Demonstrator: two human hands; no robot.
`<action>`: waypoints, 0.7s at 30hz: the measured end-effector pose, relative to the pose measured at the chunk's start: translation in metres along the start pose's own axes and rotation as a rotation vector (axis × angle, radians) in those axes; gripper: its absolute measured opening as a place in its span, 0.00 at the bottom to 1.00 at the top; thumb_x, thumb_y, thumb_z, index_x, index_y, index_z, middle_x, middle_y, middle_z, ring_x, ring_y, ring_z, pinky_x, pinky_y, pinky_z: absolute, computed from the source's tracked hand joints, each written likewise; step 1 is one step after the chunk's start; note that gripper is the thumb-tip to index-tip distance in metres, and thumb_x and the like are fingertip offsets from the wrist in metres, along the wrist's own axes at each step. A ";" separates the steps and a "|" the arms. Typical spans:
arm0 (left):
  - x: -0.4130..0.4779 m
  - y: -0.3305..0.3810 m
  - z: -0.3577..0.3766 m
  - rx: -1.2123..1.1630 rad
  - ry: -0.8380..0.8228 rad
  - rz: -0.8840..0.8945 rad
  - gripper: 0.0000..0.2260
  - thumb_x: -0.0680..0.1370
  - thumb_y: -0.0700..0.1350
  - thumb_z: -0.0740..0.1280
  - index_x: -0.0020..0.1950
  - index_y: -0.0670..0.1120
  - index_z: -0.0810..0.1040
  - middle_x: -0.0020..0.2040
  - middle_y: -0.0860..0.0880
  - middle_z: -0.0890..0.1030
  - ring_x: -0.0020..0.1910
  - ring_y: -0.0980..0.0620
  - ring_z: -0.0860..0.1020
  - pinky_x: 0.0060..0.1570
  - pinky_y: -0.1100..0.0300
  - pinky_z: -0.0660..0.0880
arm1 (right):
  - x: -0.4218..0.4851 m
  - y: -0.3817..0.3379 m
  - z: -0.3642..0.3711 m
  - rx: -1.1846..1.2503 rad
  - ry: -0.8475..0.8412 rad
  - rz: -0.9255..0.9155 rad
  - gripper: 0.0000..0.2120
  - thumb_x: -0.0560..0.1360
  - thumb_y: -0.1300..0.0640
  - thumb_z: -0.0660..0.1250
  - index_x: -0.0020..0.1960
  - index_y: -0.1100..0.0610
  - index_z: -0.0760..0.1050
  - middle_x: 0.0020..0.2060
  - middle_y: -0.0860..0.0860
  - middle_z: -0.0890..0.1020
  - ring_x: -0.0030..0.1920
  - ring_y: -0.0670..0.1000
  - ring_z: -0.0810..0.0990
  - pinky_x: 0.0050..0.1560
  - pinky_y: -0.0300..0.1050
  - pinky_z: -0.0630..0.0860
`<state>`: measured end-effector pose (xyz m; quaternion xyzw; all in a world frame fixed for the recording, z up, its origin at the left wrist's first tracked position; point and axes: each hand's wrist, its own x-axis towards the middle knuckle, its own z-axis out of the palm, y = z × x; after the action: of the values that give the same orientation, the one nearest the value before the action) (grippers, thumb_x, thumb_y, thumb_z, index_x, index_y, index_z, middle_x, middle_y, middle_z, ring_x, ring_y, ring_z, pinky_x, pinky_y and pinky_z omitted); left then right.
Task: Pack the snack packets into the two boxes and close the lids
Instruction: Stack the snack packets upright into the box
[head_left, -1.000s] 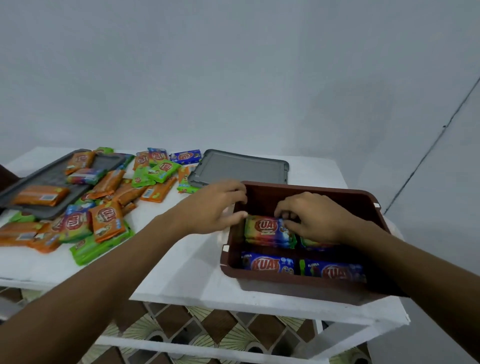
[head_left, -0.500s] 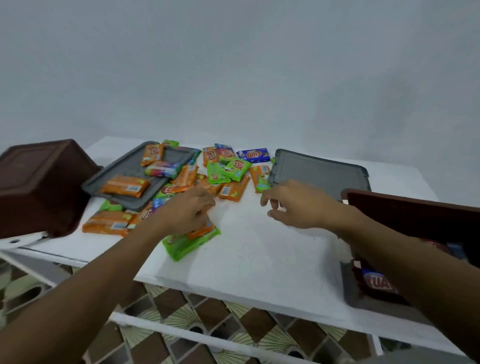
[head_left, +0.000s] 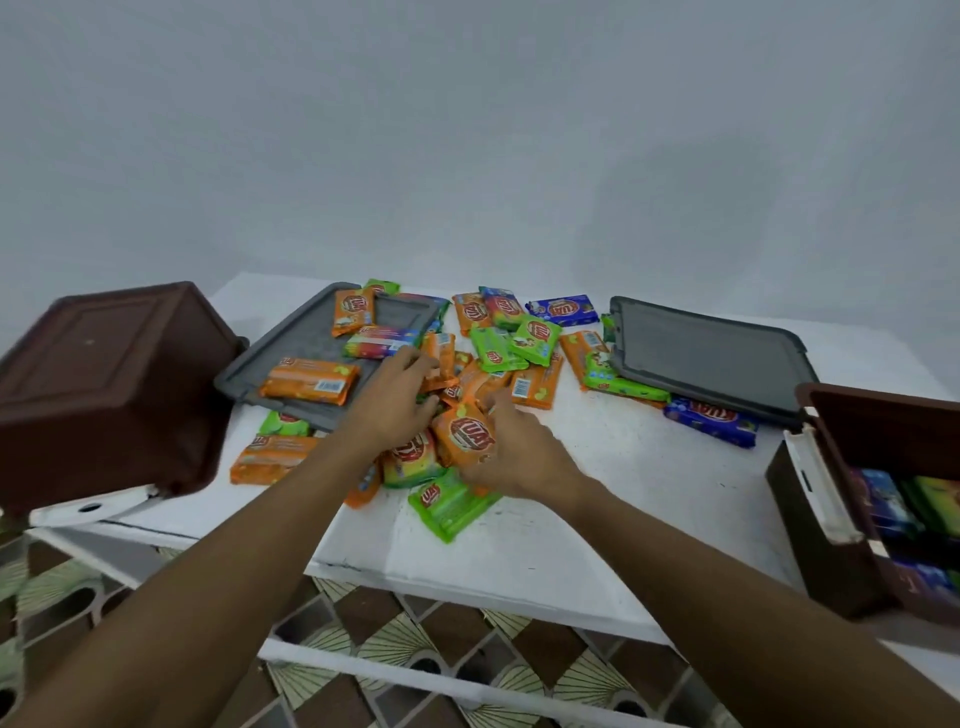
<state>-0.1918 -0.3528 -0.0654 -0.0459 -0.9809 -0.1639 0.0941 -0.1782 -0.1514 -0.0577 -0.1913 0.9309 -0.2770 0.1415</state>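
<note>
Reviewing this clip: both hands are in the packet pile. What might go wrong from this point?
1. The green packet near the white table's front edge might get knocked off as the left hand and right hand rake the pile.
2. The overturned brown plastic box overhangs the table's left end and may tip off.
3. Packets lying on one grey lid and under the other grey lid must be cleared before closing.

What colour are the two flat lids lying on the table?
Both lids are grey, seen in the head view.

right hand (head_left: 511, 457) reached orange packet (head_left: 464, 435)
</note>
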 end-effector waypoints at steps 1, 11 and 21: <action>0.007 0.000 0.001 0.020 -0.030 0.012 0.22 0.77 0.43 0.67 0.71 0.46 0.69 0.68 0.43 0.68 0.64 0.42 0.71 0.59 0.48 0.73 | -0.002 0.005 -0.002 0.042 -0.002 0.023 0.45 0.62 0.45 0.77 0.70 0.47 0.54 0.60 0.50 0.75 0.55 0.55 0.79 0.49 0.54 0.81; 0.036 0.012 0.007 0.304 -0.048 -0.003 0.22 0.77 0.38 0.66 0.70 0.50 0.69 0.69 0.44 0.69 0.65 0.40 0.68 0.47 0.45 0.77 | -0.016 0.051 -0.034 0.032 -0.051 0.122 0.49 0.62 0.51 0.80 0.75 0.52 0.57 0.63 0.51 0.72 0.58 0.50 0.76 0.52 0.49 0.82; 0.030 0.040 -0.040 -0.751 0.143 -0.169 0.13 0.82 0.39 0.60 0.65 0.52 0.66 0.48 0.56 0.74 0.41 0.52 0.80 0.36 0.62 0.77 | -0.020 0.046 -0.061 -0.059 -0.003 0.102 0.47 0.65 0.47 0.78 0.76 0.52 0.56 0.66 0.51 0.71 0.59 0.49 0.75 0.55 0.48 0.80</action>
<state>-0.2091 -0.3272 -0.0096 0.0155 -0.8440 -0.5214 0.1249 -0.1954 -0.0785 -0.0317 -0.1482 0.9471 -0.2414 0.1509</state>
